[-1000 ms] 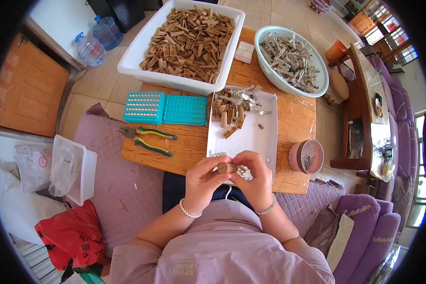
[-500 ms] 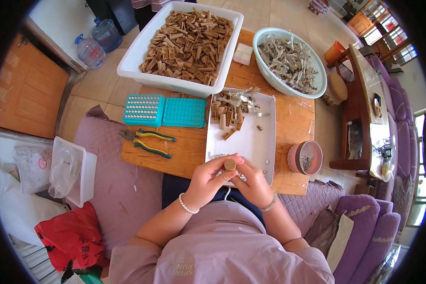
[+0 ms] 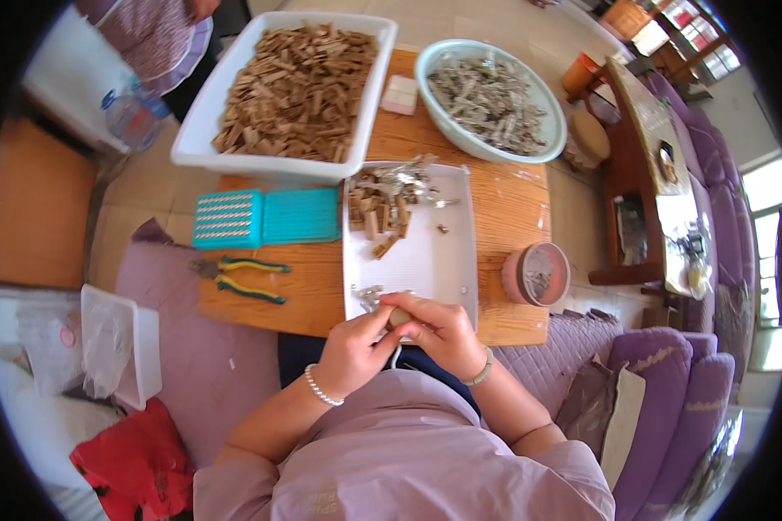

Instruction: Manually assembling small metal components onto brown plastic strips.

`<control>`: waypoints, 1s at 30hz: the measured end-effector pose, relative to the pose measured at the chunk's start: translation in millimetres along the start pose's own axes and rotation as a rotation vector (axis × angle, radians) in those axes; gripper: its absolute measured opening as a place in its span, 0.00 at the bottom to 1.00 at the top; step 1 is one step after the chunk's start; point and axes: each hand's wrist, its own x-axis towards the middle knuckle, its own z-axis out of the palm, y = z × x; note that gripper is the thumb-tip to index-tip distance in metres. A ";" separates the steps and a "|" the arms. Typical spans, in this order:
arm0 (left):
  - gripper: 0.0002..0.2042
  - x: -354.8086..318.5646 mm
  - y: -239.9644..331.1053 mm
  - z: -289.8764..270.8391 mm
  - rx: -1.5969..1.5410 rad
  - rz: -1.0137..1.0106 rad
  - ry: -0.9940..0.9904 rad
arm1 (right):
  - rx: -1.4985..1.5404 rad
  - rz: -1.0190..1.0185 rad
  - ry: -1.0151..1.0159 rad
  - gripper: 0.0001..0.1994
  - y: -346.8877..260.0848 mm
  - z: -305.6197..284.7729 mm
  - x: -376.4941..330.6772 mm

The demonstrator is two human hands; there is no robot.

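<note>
Between my two hands, just over the near edge of a white tray [image 3: 449, 260], is a small brown piece with a rounded end [image 3: 400, 319]. My left hand [image 3: 352, 349] is closed around its left side. From the right, my right hand [image 3: 443, 330] presses its fingers over the top, so most of the piece is hidden. Inside the tray lie brown hollow pieces [image 3: 375, 219], a bunch of clear and silvery bits [image 3: 408, 181] and a small metal bit [image 3: 443, 229]. More shiny bits [image 3: 369, 297] sit by my fingertips.
Left of the tray are a teal case [image 3: 300, 215] with metal pieces and pliers [image 3: 243, 278]. A white bin [image 3: 182, 152] of brown pieces and a pale blue basin [image 3: 558, 143] stand behind. A pink pot [image 3: 514, 276] stands right. Someone in a patterned garment [image 3: 148, 39] is far left.
My right fingers have come over the brown piece, whose round end was plainly visible before. The whole view has shifted, and more of the other person shows at the far left.
</note>
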 end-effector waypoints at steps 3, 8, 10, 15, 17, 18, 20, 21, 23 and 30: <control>0.20 -8.9 -5.9 5.6 -0.618 -0.276 -0.117 | -0.064 -0.007 0.024 0.12 13.7 -44.1 -11.5; 0.26 1.5 -7.8 7.4 -1.121 -0.569 -0.024 | -0.854 0.434 0.485 0.07 83.6 -166.3 -46.1; 0.25 5.2 -10.4 8.4 -1.221 -0.633 -0.034 | -0.904 0.439 0.388 0.08 95.4 -174.5 -46.1; 0.21 6.4 -21.4 11.4 -1.476 -0.759 0.056 | -1.018 0.394 0.294 0.08 114.5 -171.3 -41.0; 0.20 4.4 -25.8 10.7 -1.479 -0.760 0.062 | -0.995 0.423 0.293 0.07 114.3 -170.2 -41.4; 0.20 3.7 -26.9 10.5 -1.491 -0.776 0.061 | -0.940 0.388 0.328 0.07 114.6 -171.1 -42.8; 0.20 2.7 -29.8 10.3 -1.500 -0.794 0.064 | -0.847 0.330 0.377 0.07 104.0 -168.5 -43.0; 0.19 1.8 -31.0 10.2 -1.523 -0.812 0.062 | -0.844 0.333 0.376 0.07 97.2 -167.0 -43.5; 0.19 1.4 -32.0 11.1 -1.545 -0.833 0.056 | -0.685 0.431 0.507 0.09 89.7 -165.1 -45.7; 0.20 1.4 -35.9 21.2 -1.546 -0.897 0.070 | -0.454 0.339 0.698 0.06 77.4 -162.0 -57.5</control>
